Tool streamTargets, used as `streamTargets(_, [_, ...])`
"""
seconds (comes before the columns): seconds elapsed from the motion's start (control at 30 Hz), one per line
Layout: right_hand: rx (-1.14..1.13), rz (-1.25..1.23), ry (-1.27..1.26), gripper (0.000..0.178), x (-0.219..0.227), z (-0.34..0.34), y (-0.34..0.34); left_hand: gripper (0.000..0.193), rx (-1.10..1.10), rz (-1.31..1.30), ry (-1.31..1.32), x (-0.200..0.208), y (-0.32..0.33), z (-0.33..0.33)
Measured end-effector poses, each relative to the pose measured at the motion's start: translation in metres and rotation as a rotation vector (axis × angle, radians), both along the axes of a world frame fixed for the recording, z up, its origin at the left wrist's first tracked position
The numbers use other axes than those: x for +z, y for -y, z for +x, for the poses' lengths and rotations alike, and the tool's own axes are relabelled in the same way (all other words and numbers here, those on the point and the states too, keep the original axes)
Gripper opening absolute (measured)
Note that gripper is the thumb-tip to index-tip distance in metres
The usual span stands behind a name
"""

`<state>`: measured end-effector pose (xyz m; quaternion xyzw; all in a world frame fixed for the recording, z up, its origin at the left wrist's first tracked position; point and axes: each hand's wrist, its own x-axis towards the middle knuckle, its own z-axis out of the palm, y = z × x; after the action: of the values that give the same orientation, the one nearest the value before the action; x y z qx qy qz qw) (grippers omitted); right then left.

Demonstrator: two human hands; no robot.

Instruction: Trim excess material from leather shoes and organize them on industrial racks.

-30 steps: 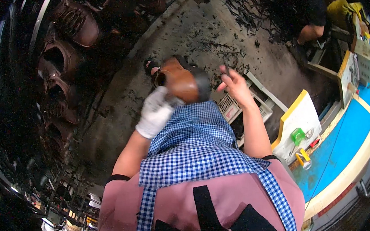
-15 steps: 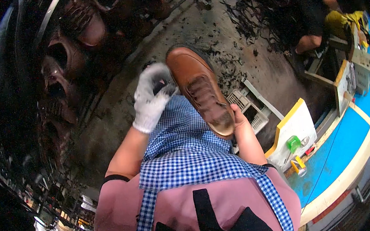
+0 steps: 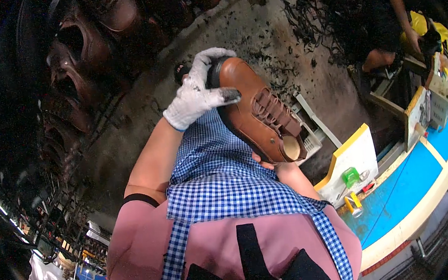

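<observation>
Left hand (image 3: 194,100), in a white glove with a darkened thumb tip: fingers curled around the toe end of one brown lace-up shoe (image 3: 243,87) at centre frame, thumb laid along its side; grip spread about as wide as the toe. Right hand (image 3: 263,161), bare: under the heel end, fingertips visible at the lower edge; the shoe hides the rest, so the finger spread cannot be told. The shoe is tilted, toe toward upper centre, opening toward lower right.

Obstruction: the shoe also covers part of a pale plastic crate (image 3: 313,144). One checked apron (image 3: 222,185) lies below the shoe.

Right of frame: one blue bench top (image 3: 406,180); two upright boards, the nearer (image 3: 355,152) yellow-edged, with one green item (image 3: 350,176) against it. Upper right: one co-worker's hand (image 3: 413,40) at yellow material (image 3: 419,22). Upper left: several dark brown shoes (image 3: 87,42), too dim to count.
</observation>
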<state>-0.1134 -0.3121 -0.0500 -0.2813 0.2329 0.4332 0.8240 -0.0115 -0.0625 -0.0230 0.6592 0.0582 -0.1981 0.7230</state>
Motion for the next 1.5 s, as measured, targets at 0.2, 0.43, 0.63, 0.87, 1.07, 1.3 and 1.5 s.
streamTargets(0.2, [-0.372, 0.451, -0.519, 0.054, 0.005, -0.034, -0.011, 0.065, 0.191, -0.002, -0.275, -0.040, -0.012, -0.003])
streamTargets(0.43, [-0.211, 0.391, -0.582, 0.058, -0.010, -0.020, -0.027, 0.066, 0.310, -0.095, -0.466, -0.042, -0.011, -0.029])
streamTargets(0.63, [0.388, -0.268, -0.251, 0.065, -0.039, -0.005, -0.064, 0.077, 0.274, 0.055, -0.538, -0.030, 0.003, -0.135])
streamTargets(0.87, [0.868, -0.240, 0.131, 0.055, -0.057, -0.015, -0.105, 0.042, 1.163, 0.137, -0.781, -0.100, -0.090, -0.244])
streamTargets(1.07, [0.703, -0.365, 0.047, 0.036, -0.062, -0.016, -0.089, 0.046, 0.513, 1.206, -1.213, -0.173, -0.308, -0.267])
streamTargets(1.3, [0.408, -0.670, -0.020, 0.032, -0.066, -0.003, -0.052, 0.053, 0.477, 1.255, -0.866, -0.198, -0.305, -0.260])
streamTargets(1.5, [0.120, -0.795, 0.053, 0.031, -0.048, 0.055, -0.046, 0.063, 0.598, 1.283, -0.448, -0.176, -0.297, -0.261])
